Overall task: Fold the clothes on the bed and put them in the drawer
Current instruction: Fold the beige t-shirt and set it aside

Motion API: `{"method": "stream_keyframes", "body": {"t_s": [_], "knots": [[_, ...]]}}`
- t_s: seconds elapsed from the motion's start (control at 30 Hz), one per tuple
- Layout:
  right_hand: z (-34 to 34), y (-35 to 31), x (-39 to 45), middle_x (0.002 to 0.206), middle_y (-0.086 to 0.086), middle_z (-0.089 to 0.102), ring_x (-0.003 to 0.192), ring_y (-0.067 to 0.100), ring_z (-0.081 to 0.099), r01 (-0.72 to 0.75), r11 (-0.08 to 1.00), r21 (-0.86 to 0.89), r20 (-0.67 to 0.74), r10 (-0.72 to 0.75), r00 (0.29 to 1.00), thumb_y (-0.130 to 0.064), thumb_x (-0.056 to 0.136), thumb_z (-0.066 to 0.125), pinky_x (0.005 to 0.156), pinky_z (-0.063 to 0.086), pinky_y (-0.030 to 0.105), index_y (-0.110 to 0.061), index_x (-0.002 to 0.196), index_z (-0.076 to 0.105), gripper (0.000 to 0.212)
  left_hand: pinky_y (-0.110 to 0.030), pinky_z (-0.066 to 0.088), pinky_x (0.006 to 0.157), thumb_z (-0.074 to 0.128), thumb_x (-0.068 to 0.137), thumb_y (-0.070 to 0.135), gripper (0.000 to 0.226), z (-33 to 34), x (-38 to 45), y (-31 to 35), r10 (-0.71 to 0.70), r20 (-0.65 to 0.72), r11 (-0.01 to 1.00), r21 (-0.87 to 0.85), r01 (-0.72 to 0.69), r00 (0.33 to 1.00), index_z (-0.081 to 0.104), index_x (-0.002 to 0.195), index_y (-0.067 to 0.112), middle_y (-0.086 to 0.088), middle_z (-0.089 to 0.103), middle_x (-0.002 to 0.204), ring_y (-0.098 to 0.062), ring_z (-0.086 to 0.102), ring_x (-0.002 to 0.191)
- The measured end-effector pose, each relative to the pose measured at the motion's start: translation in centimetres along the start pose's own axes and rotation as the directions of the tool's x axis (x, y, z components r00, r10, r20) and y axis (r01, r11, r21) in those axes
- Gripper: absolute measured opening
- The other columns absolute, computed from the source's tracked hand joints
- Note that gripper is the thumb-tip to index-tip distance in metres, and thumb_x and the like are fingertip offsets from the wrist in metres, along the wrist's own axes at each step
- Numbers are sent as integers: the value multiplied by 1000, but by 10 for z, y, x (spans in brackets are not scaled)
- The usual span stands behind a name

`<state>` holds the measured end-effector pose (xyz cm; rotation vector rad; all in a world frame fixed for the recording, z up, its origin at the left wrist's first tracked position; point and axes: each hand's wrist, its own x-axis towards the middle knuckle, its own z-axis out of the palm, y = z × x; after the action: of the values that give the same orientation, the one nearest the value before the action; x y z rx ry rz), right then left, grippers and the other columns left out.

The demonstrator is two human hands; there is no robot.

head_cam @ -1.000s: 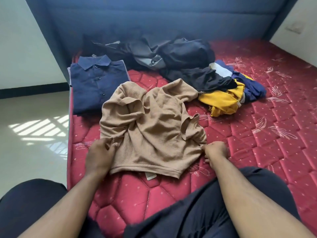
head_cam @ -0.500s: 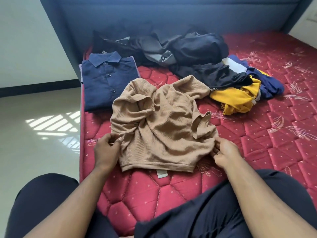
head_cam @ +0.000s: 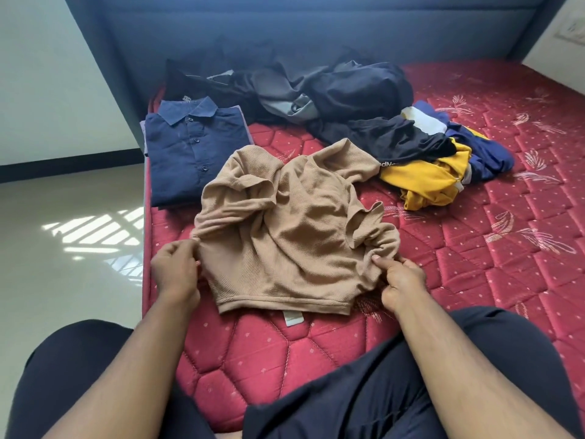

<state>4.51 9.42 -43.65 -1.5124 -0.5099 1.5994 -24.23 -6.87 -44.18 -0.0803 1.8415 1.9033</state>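
We see a crumpled tan knit shirt (head_cam: 294,229) lying on the red quilted bed (head_cam: 474,280), its hem toward us and a white label showing below it. Behind and to the left of the tan shirt lies a navy button shirt (head_cam: 193,150), folded flat with its collar up. Behind the tan shirt sits a heap of dark clothes (head_cam: 332,93); to its right, a yellow and blue garment (head_cam: 440,175) lies bunched.

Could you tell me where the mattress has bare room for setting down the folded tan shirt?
Bare mattress lies right of the tan shirt, below the yellow garment. The far side is crowded by the dark pile and navy shirt.
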Motion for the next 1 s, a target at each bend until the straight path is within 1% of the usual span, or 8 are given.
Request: {"method": "stream_keyframes", "body": {"t_s": [0.13, 0.27, 0.37, 0.5, 0.63, 0.7, 0.77, 1.0], "knots": [[-7, -4, 11, 60, 2, 66, 50, 13, 63, -63, 996, 58, -53, 66, 996, -2, 84, 71, 42, 54, 25, -13, 77, 61, 16, -24, 50, 53, 54, 88, 5, 20, -18, 0, 14, -76, -157, 962, -271, 31, 985, 51, 78, 21, -1, 57, 71, -16, 60, 63], [-14, -9, 17, 79, 1, 63, 60, 13, 63, -105, 982, 159, -66, 116, 991, -4, 89, 66, 38, 49, 19, -16, 82, 62, 14, -43, 59, 76, 59, 92, 1, 22, -36, 16, 12, -190, -272, 913, -401, 69, 943, 54, 96, 22, -3, 64, 90, -21, 67, 88], [-15, -7, 16, 82, 1, 64, 67, 13, 63, -112, 972, 208, -70, 130, 989, 5, 89, 61, 38, 47, 18, -16, 81, 61, 22, -29, 50, 95, 54, 101, 18, 13, -35, 18, 11, -368, -118, 862, -416, 290, 922, 62, 111, 21, 6, 64, 111, -11, 60, 115], [-8, -9, -3, 62, 2, 70, 64, 14, 67, -78, 964, 255, 5, 80, 997, 13, 85, 60, 51, 53, 25, -14, 87, 61, 28, -20, 45, 87, 50, 102, 22, 15, -11, -10, 24, -448, 111, 833, -309, 459, 887, 58, 92, 14, 3, 62, 123, -7, 56, 122], [18, -7, -45, 79, 6, 71, 70, 16, 65, 97, 989, 113, 216, -120, 969, 8, 81, 68, 64, 53, 28, -13, 86, 66, 22, -25, 54, 60, 66, 92, 11, 6, 28, -54, 22, -74, 192, 985, -140, 102, 979, 67, 88, 14, -2, 67, 82, -13, 64, 70], [35, 12, -67, 76, 9, 71, 64, 17, 64, 134, 989, -71, 418, -92, 904, 8, 80, 68, 61, 53, 28, -11, 82, 72, 20, -22, 45, 54, 69, 89, 6, 12, 54, -94, 1, 63, 422, 994, 50, -92, 904, 73, 79, 11, -4, 67, 70, -15, 56, 61], [43, 29, -80, 74, 9, 72, 63, 18, 63, 152, 978, -142, 497, -62, 865, 8, 79, 69, 59, 52, 26, -12, 77, 76, 21, -26, 43, 57, 68, 88, 3, 15, 70, -120, -19, 32, 510, 992, 85, -88, 859, 74, 76, 10, -9, 66, 66, -18, 55, 63], [38, 39, -78, 62, 6, 64, 52, 13, 50, 148, 976, -159, 461, -59, 885, 4, 78, 72, 46, 40, 19, -14, 68, 73, 21, -27, 49, 54, 68, 89, 4, 11, 61, -130, -33, 4, 426, 999, 39, -23, 905, 70, 85, 14, -3, 68, 71, -20, 62, 67]]}}
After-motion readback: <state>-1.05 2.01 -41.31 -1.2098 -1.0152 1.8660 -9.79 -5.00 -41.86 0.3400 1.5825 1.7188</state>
